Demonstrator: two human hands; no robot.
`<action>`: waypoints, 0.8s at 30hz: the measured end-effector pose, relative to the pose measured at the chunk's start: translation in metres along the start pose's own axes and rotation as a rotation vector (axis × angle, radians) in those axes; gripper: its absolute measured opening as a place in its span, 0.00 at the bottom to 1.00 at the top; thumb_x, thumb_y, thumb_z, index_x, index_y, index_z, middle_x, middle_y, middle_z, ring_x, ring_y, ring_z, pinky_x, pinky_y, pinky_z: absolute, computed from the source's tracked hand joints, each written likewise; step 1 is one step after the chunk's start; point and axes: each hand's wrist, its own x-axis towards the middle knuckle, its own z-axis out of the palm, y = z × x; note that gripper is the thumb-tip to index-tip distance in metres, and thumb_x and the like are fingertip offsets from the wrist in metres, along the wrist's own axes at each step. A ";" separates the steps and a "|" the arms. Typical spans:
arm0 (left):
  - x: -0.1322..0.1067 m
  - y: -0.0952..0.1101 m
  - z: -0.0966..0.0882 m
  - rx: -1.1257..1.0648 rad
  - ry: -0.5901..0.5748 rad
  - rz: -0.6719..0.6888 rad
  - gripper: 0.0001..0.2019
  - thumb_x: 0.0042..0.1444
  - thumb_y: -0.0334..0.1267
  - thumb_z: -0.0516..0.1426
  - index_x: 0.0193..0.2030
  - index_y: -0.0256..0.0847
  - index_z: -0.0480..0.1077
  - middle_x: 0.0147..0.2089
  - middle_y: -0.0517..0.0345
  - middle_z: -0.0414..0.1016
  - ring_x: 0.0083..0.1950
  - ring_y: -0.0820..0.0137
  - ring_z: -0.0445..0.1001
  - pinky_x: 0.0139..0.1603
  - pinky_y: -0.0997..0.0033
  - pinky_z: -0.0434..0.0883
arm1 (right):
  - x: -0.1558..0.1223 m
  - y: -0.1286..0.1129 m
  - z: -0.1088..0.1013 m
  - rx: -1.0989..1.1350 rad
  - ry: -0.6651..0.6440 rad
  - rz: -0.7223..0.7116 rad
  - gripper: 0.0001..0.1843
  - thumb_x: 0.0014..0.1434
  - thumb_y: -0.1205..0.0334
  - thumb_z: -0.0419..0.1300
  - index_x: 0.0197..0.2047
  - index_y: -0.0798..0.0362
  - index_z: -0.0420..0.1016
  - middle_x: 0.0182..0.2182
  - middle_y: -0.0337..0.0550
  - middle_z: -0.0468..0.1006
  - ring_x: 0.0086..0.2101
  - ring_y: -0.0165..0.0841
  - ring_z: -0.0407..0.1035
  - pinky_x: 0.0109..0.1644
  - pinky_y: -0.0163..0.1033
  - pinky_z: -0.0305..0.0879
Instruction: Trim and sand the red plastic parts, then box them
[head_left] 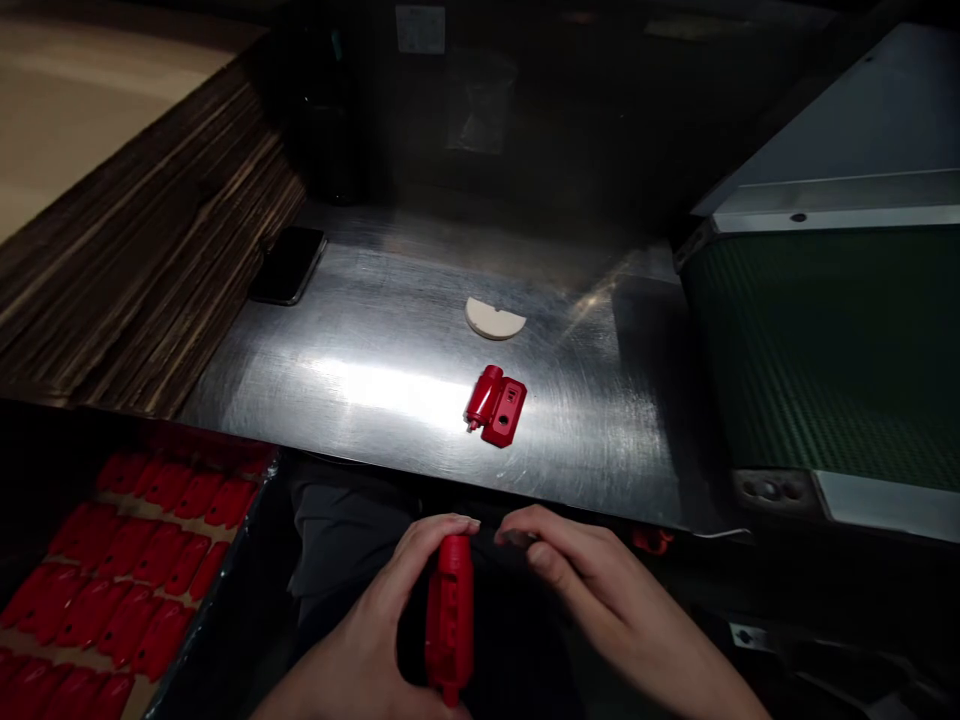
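Observation:
My left hand point(382, 620) is wrapped round a long red plastic part point(448, 620), held upright below the front edge of the metal table. My right hand point(592, 590) sits just right of the part's top, its fingertips pinched together near it; what they hold, if anything, is too small to see. A second red plastic part point(496, 405) lies on the steel table point(360, 350) ahead of my hands, and a cream half-round disc point(493, 319) lies a little beyond it.
A box of several red parts in rows point(127, 570) stands at the lower left. A stack of cardboard sheets point(135, 250) fills the left side, with a black phone point(289, 264) beside it. A green conveyor belt point(832, 340) runs along the right.

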 end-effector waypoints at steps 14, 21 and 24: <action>-0.007 0.015 0.006 0.119 0.051 0.016 0.63 0.42 0.35 0.80 0.76 0.79 0.50 0.78 0.65 0.58 0.78 0.51 0.61 0.79 0.49 0.63 | 0.015 -0.014 0.021 -0.329 -0.067 -0.206 0.16 0.82 0.58 0.47 0.47 0.49 0.74 0.38 0.36 0.77 0.35 0.32 0.69 0.38 0.40 0.56; -0.006 0.019 0.006 0.139 0.059 0.016 0.63 0.44 0.34 0.79 0.77 0.77 0.48 0.78 0.63 0.57 0.78 0.49 0.61 0.79 0.46 0.63 | 0.013 -0.015 0.024 -0.480 0.030 -0.277 0.17 0.81 0.61 0.49 0.41 0.51 0.75 0.35 0.38 0.76 0.32 0.33 0.68 0.35 0.41 0.55; -0.005 0.020 0.007 0.147 0.060 -0.012 0.63 0.44 0.33 0.79 0.77 0.78 0.48 0.78 0.63 0.57 0.77 0.50 0.64 0.79 0.45 0.64 | 0.014 -0.016 0.024 -0.528 0.071 -0.305 0.19 0.81 0.60 0.47 0.40 0.52 0.75 0.34 0.38 0.76 0.31 0.33 0.68 0.33 0.41 0.55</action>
